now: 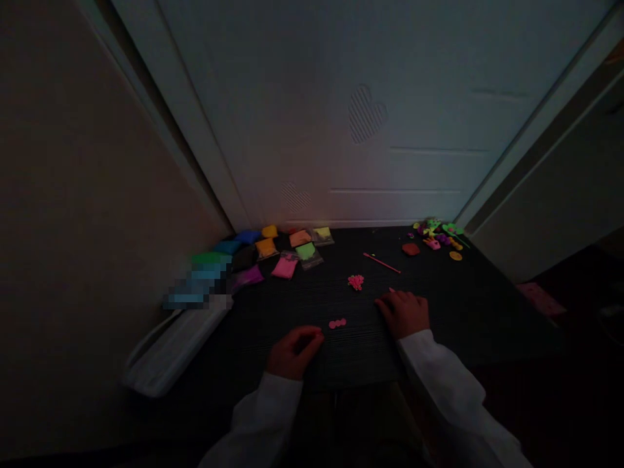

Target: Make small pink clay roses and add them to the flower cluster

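My left hand (292, 352) is closed in a pinch near the table's front, with a small pink bit of clay (318, 334) between thumb and forefinger. Just right of its fingertips lies a short row of flat pink clay discs (337, 323), their edges touching. My right hand (404, 313) rests palm down on the dark table, fingers out; a pink tip (391, 290) shows beyond them, and what lies beneath the palm is hidden. Between and beyond the hands sits a pink petalled clay piece (355, 282). Farther back is a thin pink stick (381, 262).
Bags of coloured clay, among them a pink bag (285, 265) and a green bag (307, 253), lie at the back left. A white case (178, 344) lines the left edge. At the back right are a red lump (410, 249) and small clay figures (433, 227). A white panel rises behind.
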The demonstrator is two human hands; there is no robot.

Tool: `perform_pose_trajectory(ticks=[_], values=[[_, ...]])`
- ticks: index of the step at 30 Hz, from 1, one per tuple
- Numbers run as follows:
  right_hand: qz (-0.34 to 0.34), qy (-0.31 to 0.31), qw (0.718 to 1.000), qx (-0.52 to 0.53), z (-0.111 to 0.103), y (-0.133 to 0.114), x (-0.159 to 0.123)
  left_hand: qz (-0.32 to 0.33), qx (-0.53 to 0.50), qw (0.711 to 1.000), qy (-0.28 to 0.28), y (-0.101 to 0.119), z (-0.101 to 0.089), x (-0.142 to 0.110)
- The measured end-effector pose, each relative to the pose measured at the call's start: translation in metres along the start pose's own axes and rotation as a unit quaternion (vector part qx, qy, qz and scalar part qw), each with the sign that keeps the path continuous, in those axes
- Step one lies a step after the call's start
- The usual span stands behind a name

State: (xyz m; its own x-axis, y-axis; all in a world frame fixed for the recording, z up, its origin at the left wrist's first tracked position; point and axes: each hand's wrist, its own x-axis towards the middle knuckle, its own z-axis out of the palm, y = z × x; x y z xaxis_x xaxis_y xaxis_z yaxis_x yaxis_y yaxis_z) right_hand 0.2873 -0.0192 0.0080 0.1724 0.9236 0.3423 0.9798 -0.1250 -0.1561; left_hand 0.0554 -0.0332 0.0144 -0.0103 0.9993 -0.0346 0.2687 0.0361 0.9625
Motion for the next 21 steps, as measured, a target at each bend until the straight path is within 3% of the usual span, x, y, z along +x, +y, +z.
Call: perform_pose_trajectory(ticks=[10, 21], values=[[0.049, -0.010, 0.999, 0.006, -0.017, -0.009, -0.004, 0.036, -0.096, 0.994, -0.023, -0.015, 0.004, 0.006], [0.101, 0.015, 0.995, 0.021, -0.027, -0.011, -0.006, 0.047, -0.037, 0.998, -0.018, -0.012, 0.002, 0.012]])
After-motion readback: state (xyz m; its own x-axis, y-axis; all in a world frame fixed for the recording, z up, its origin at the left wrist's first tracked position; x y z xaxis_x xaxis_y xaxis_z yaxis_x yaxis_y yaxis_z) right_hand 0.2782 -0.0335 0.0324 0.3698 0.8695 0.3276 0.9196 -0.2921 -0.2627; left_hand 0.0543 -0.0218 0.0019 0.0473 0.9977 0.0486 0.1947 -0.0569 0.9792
